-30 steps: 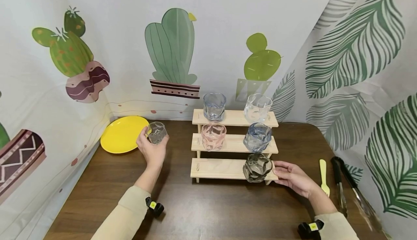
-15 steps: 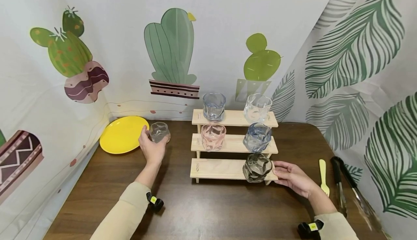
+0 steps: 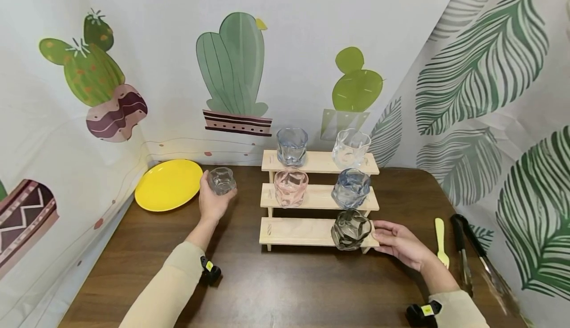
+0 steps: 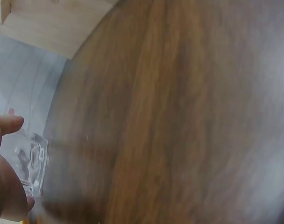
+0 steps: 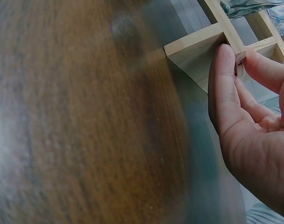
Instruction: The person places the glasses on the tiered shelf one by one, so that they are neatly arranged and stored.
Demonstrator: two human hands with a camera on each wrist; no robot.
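My left hand [image 3: 214, 203] grips a clear faceted drinking glass [image 3: 221, 181] between thumb and fingers, just right of the yellow plate [image 3: 166, 187]. In the left wrist view the glass [image 4: 31, 161] shows partly behind the fingers. My right hand [image 3: 403, 244] pinches the right end of the lowest step of a three-tier wooden display stand [image 3: 294, 231]. The right wrist view shows thumb and finger on either side of that board end [image 5: 228, 35]. A smoky dark glass [image 3: 351, 230] stands on the same step, close to the right fingertips.
A pink glass [image 3: 291, 188] and a blue glass [image 3: 351, 189] stand on the middle step. The top step bears a pale blue glass [image 3: 292, 147] and a clear one [image 3: 351, 149]. To the right lie a pale yellow fork [image 3: 441, 244] and black-handled tongs [image 3: 478, 249].
My left hand has shifted a little to the right with the clear glass, away from the plate. My right hand keeps its hold on the stand.
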